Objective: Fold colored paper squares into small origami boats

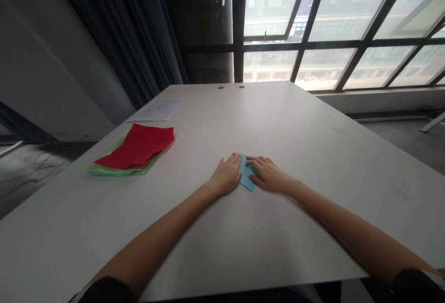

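A small piece of light blue folded paper (247, 176) lies flat on the white table (215, 228) between my two hands. My left hand (227, 173) rests along the paper's left edge, fingers stretched forward and the thumb apart. From the other side, my right hand (268, 174) lies over the paper's right part with its fingers spread and fingertips on the paper. Part of the paper is hidden beneath my fingers.
A stack of coloured sheets lies at the left, with a red sheet (142, 145) on top and a green sheet (104, 167) below it. Behind it is a white printed page (156, 110). Two round dark spots mark the table's far end, before a window (271, 64) and blue curtain (128, 29).
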The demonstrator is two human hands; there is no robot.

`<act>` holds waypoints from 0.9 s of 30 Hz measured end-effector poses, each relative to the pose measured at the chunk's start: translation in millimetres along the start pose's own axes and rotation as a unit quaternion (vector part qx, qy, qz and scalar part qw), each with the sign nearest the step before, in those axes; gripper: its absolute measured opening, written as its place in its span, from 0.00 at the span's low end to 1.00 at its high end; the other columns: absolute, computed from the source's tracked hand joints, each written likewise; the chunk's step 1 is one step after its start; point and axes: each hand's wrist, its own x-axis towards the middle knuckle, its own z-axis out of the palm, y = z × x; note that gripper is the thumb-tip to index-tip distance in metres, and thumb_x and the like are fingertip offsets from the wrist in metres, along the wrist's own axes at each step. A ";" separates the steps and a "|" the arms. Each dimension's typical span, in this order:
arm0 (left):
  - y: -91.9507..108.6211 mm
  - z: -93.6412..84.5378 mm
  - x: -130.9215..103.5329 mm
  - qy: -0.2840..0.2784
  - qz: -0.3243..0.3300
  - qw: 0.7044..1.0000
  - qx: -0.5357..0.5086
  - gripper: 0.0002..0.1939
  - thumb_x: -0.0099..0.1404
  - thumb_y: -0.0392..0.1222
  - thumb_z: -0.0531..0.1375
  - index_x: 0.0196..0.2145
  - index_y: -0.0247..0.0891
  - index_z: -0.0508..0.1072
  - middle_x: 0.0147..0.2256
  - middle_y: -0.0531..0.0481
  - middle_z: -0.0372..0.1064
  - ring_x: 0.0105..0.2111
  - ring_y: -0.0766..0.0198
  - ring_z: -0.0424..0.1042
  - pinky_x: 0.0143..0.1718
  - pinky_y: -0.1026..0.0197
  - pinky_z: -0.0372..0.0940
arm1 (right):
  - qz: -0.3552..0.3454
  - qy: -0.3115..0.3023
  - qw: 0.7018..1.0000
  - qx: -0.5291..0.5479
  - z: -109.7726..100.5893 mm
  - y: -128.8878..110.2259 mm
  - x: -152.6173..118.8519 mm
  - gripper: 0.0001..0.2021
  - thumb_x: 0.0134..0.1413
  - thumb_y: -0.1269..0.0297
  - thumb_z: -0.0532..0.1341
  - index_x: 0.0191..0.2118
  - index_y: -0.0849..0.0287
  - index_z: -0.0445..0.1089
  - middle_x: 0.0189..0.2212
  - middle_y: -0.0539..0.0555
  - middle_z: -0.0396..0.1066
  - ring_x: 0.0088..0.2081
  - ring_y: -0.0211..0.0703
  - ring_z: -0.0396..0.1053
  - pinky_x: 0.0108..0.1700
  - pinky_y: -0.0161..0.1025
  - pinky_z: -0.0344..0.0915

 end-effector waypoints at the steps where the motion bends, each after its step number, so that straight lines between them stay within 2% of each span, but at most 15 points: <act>1: -0.3 2.6 0.6 -0.019 0.011 1.000 0.002 0.29 0.61 0.40 0.41 0.59 0.29 0.44 0.61 0.42 0.41 0.60 0.59 0.39 0.57 0.48 0.43 | 0.003 -0.008 1.000 -0.013 1.9 -0.3 -0.5 0.22 0.57 0.58 0.47 0.54 0.63 0.56 0.56 0.61 0.56 0.54 0.48 0.55 0.53 0.47 0.53; 5: -1.6 6.1 1.0 -0.049 0.051 0.997 0.014 0.34 0.62 0.53 0.39 0.61 0.30 0.37 0.62 0.42 0.31 0.61 0.56 0.31 0.57 0.43 0.37 | 0.012 -0.055 0.997 -0.050 9.3 0.9 -2.7 0.29 0.59 0.56 0.41 0.62 0.67 0.40 0.60 0.62 0.46 0.59 0.51 0.46 0.57 0.53 0.44; 7: -1.0 5.8 0.7 -0.053 0.050 0.997 0.011 0.40 0.60 0.61 0.38 0.61 0.30 0.36 0.62 0.41 0.29 0.61 0.53 0.30 0.57 0.41 0.36 | 0.021 -0.072 0.996 -0.057 12.1 2.5 -3.1 0.31 0.59 0.53 0.40 0.62 0.67 0.36 0.61 0.61 0.41 0.61 0.52 0.41 0.58 0.57 0.40; 10: 0.5 4.8 1.2 -0.057 0.033 0.998 0.000 0.46 0.56 0.67 0.38 0.61 0.29 0.35 0.62 0.40 0.29 0.61 0.50 0.30 0.56 0.40 0.35 | 0.024 -0.088 0.994 -0.055 14.4 5.9 -2.8 0.32 0.58 0.50 0.38 0.62 0.66 0.34 0.62 0.60 0.37 0.62 0.52 0.36 0.58 0.60 0.35; 20: -5.3 1.9 8.1 -0.077 0.061 0.995 0.011 0.54 0.47 0.74 0.42 0.61 0.34 0.32 0.62 0.42 0.29 0.61 0.46 0.28 0.55 0.37 0.34 | 0.005 -0.116 0.993 -0.021 14.5 13.8 -1.6 0.35 0.56 0.45 0.37 0.62 0.62 0.29 0.62 0.59 0.34 0.62 0.51 0.36 0.58 0.61 0.31; 27: -5.1 5.4 8.5 -0.062 0.058 0.996 0.008 0.55 0.47 0.75 0.41 0.61 0.34 0.32 0.62 0.43 0.29 0.61 0.46 0.29 0.55 0.36 0.34 | 0.042 -0.126 0.991 -0.013 12.8 13.1 -5.3 0.36 0.55 0.43 0.36 0.62 0.62 0.28 0.62 0.59 0.33 0.62 0.50 0.34 0.58 0.62 0.27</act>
